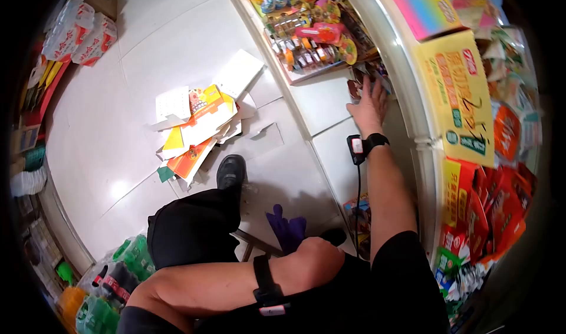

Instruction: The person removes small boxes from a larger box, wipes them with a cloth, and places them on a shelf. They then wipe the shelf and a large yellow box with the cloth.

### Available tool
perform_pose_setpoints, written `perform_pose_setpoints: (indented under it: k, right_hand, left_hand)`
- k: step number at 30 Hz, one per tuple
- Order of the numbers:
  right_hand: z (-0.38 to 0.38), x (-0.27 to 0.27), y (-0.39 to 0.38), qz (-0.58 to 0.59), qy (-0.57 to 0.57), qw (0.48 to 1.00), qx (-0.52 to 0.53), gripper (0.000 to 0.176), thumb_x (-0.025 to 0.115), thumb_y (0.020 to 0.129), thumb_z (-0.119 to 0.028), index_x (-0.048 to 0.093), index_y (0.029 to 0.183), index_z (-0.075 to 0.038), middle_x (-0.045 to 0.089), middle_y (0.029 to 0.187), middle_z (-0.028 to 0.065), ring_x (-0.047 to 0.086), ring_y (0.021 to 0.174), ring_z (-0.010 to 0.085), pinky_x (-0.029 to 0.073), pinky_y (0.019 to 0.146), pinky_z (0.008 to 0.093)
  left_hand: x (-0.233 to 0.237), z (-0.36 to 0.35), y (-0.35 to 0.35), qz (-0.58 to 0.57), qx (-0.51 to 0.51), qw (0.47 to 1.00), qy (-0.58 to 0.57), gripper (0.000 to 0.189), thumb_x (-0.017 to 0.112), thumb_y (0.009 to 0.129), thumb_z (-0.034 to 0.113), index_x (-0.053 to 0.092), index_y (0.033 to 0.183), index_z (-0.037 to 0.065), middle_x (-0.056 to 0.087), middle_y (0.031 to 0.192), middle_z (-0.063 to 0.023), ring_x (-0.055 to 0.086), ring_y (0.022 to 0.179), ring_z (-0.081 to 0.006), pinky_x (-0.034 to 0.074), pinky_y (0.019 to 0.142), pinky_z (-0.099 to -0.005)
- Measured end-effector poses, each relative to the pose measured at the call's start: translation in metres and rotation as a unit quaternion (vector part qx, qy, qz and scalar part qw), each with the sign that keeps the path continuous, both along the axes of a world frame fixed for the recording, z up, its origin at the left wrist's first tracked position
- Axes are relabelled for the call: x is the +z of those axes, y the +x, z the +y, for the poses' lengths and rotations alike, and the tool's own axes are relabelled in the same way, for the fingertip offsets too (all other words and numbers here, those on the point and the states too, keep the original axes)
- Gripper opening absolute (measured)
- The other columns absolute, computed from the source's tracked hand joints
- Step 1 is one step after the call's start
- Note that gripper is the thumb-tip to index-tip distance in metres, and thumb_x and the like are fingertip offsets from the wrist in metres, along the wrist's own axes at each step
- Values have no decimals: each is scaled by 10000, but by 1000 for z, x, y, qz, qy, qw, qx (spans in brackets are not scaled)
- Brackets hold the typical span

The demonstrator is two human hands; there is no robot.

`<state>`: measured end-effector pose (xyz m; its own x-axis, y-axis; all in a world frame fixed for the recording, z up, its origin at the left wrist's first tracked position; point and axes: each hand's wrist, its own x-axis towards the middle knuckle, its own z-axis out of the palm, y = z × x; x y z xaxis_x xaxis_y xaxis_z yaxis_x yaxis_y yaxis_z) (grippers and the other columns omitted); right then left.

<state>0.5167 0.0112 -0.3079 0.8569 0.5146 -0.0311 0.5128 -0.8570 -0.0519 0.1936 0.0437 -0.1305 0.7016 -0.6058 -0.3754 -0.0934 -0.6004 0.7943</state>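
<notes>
My right hand (pixel 370 105) reaches onto the white lower shelf (pixel 321 107), fingers spread. Its fingertips are at some small dark brown packets (pixel 356 87) near the shelf's back. A black strap with a small cabled device (pixel 356 148) is on that wrist. My left hand (pixel 318 263) is closed and bent at the wrist near my lap, its fingers mostly turned out of sight. From its far side sticks out a crumpled purple cloth (pixel 286 228), perhaps a glove. To the left of the right hand stands a tray of colourful toy-like sweets (pixel 315 36).
Flattened cardboard and torn packaging (pixel 197 122) lie in a heap on the tiled floor by my shoe (pixel 231 172). Upper shelving at right holds a yellow box (pixel 454 92) and red packets (pixel 495 210). Wrapped bottles (pixel 115 284) stand lower left. White-and-red packs (pixel 88 36) are upper left.
</notes>
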Motion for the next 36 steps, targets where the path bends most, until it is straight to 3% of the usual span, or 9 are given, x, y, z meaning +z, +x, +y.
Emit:
perform_pose_setpoints:
  k: [8, 15, 17, 21, 23, 27, 28, 29, 36]
  right_hand:
    - [6, -18, 46, -11, 77, 997, -1, 657, 659, 796, -346, 445, 1408, -240, 367, 1505, 145, 381, 1338, 407, 320, 1062, 588]
    - [-13, -31, 60, -12, 96, 994, -52, 693, 682, 787, -223, 424, 1426, -156, 462, 1428, 157, 444, 1308, 360, 357, 1069, 524]
    - [-37, -59, 68, -103, 236, 966, 6, 691, 700, 765, -154, 443, 1405, -108, 565, 1310, 184, 537, 1208, 373, 418, 1031, 456]
    - [-14, 27, -2, -13, 239, 971, 21, 644, 683, 767, -75, 463, 1371, -42, 623, 1222, 196, 592, 1149, 363, 469, 980, 413]
    - [-38, 15, -19, -15, 239, 970, 46, 653, 678, 765, -25, 447, 1376, -6, 614, 1235, 193, 612, 1144, 301, 486, 959, 379]
    - [-60, 51, -100, 279, 519, 806, -60, 727, 728, 742, -47, 424, 1399, 19, 610, 1228, 162, 614, 1111, 224, 501, 923, 354]
    - [-61, 79, -118, 357, 525, 770, -63, 833, 718, 753, -34, 291, 1466, 22, 549, 1301, 130, 575, 1140, 191, 484, 959, 349]
    - [-70, 91, -129, 343, 514, 786, -35, 815, 699, 759, 3, 285, 1461, 18, 557, 1290, 113, 568, 1144, 179, 478, 969, 349]
    - [-121, 177, -228, 452, 675, 571, -118, 590, 623, 853, -19, 406, 1402, -28, 560, 1301, 93, 570, 1147, 177, 460, 989, 342]
  left_hand:
    - [-5, 12, 4, 72, 9, 997, 9, 237, 553, 884, 151, 583, 1060, -4, 693, 852, -141, 707, 755, -297, 542, 581, -386]
    - [-9, 9, 0, 47, 3, 998, 31, 254, 489, 924, 152, 602, 1098, 6, 678, 784, -133, 694, 690, -277, 505, 515, -388]
    - [-12, 8, 0, 34, 3, 999, 28, 270, 478, 930, 152, 602, 1119, 5, 672, 766, -132, 688, 668, -274, 499, 505, -392]
    - [-7, 8, 3, -32, 25, 998, 43, 307, 477, 938, 173, 594, 1169, 8, 653, 737, -124, 669, 625, -283, 492, 497, -386]
    - [-7, 11, 5, -40, 34, 997, 54, 321, 489, 936, 194, 591, 1182, 15, 645, 725, -121, 664, 618, -288, 490, 496, -381]
    - [4, 30, 22, -32, 126, 991, 20, 418, 572, 905, 298, 547, 1224, 29, 657, 769, -171, 671, 657, -334, 523, 548, -426]
    - [13, 38, 29, 7, 138, 990, 16, 460, 597, 893, 331, 529, 1237, 33, 662, 791, -191, 674, 675, -348, 536, 575, -443]
    - [20, 42, 32, -10, 172, 985, 8, 499, 609, 889, 358, 507, 1249, 29, 670, 830, -205, 673, 708, -371, 548, 623, -463]
    - [34, 62, 49, -100, 319, 942, 22, 745, 758, 792, 429, 480, 1337, 4, 637, 1139, -225, 668, 867, -324, 533, 800, -414]
